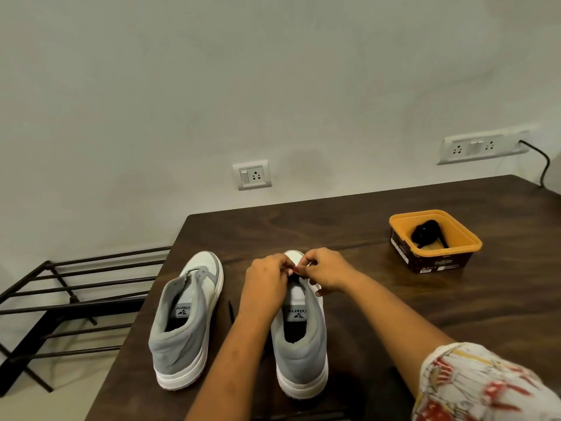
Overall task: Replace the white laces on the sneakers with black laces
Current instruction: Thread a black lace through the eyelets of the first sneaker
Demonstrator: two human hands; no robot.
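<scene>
Pinching with both hands, you work at the toe end of the right sneaker [299, 344], which stands heel toward you on the dark wooden table [364, 299]. Your left hand [267, 284] and right hand [324, 275] have curled fingers whose tips meet over the front eyelets, gripping what looks like the black lace [231, 311] (only a dark sliver shows under the fingertips). One end of it lies on the table between the shoes and runs behind your left forearm. The left sneaker [185, 323] stands just beside the right one, parallel to it, its eyelets bare. Well apart, at the far right, an orange-rimmed tub [437, 262] holds a coiled lace [425, 233], also black. A metal rack [76, 287] stands left of the table.
</scene>
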